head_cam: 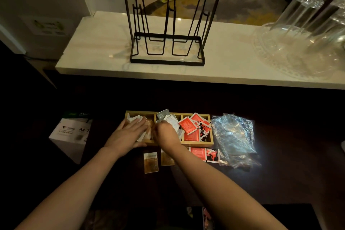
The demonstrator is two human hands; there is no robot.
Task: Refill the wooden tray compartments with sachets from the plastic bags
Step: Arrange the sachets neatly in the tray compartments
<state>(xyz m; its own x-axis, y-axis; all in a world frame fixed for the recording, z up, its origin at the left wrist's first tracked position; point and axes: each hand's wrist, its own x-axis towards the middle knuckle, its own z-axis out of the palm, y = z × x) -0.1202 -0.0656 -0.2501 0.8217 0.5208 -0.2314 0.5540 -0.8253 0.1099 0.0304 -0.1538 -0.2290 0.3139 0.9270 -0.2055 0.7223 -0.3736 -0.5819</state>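
Dark counter: wooden tray [210, 143] under both hands. Left hand [128, 134] flat, pressing sachets [147, 127] in left compartment. Right hand [166, 134] curled beside it; grip unclear. Plastic bag [233, 136] right of tray.

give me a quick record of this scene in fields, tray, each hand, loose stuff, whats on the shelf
tray: wooden tray on the dark surface, three compartments
left compartment: pale and brown sachets, under the left hand
middle compartment: white sachets
right compartment: red sachets, piled high
left hand: left hand lies flat, fingers straight, on the left compartment
right hand: right hand curled at the left-middle divider; what it grips is unclear
loose sachets: two brown, some red, in front of the tray
plastic bags: plastic bags right of the tray
shelf: wire rack, upturned glasses
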